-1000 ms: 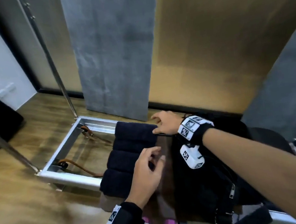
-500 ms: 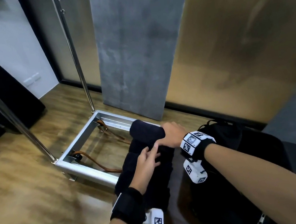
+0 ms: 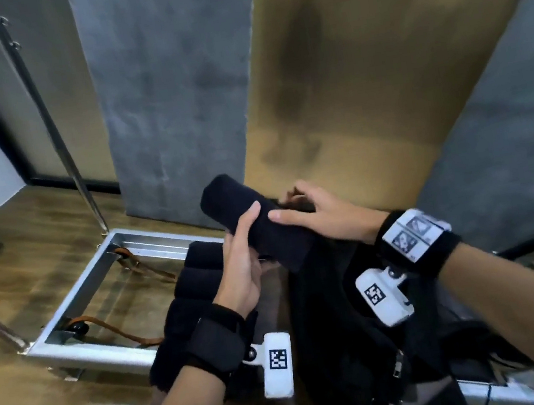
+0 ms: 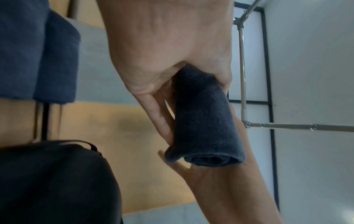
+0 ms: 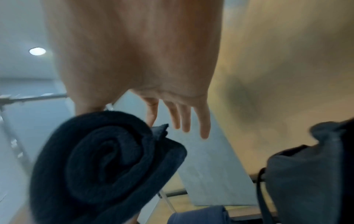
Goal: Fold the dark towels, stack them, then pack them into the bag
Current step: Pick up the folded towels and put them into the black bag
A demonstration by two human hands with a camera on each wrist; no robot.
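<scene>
A rolled dark towel [image 3: 262, 227] is held up in the air, tilted, above the table. My left hand [image 3: 250, 239] grips it from below, thumb over the top; the left wrist view shows the roll [image 4: 206, 121] between thumb and fingers. My right hand [image 3: 293, 205] lies against its far end, thumb on the roll, fingers straight. The right wrist view shows the spiral end of the roll [image 5: 107, 163] beside those straight fingers [image 5: 184, 118]. Several more rolled dark towels [image 3: 197, 282] lie in a row under my left wrist. The black bag [image 3: 347, 329] sits just right of them, under my right forearm.
A silver metal frame [image 3: 75, 300] with a brown strap [image 3: 118, 328] lies on the wooden floor to the left. A metal pole [image 3: 50, 130] rises behind it. A grey panel [image 3: 173, 95] and a tan wall stand close behind the towels.
The farthest towel roll has come off the row and risen into the air. My left hand moved forward and took hold of it; my right hand's fingers straightened at its far end.
</scene>
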